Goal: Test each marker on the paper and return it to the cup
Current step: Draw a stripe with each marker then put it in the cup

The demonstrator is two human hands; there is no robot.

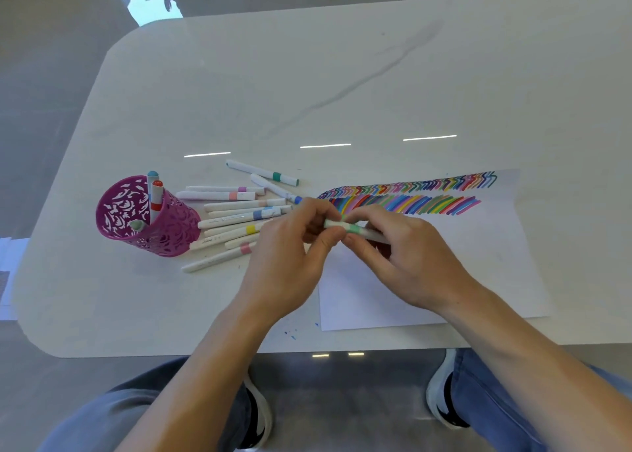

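over the left edge of the paper (427,280), we hold a green-banded marker (355,229) level between both hands. our left hand (290,256) pinches one end in curled fingers, and our right hand (410,256) grips the barrel. left of us, loose markers (236,219) lie on the table (273,92) beside the purple cup (171,232), which holds three more. coloured strokes (410,195) line the paper's far edge.

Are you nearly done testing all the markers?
Not yet. The paper carries two rows of colour strokes, and three markers stand in the cup. The left hand and right hand pinch a green-banded marker. About a dozen loose markers lie on the table, not yet in the cup.
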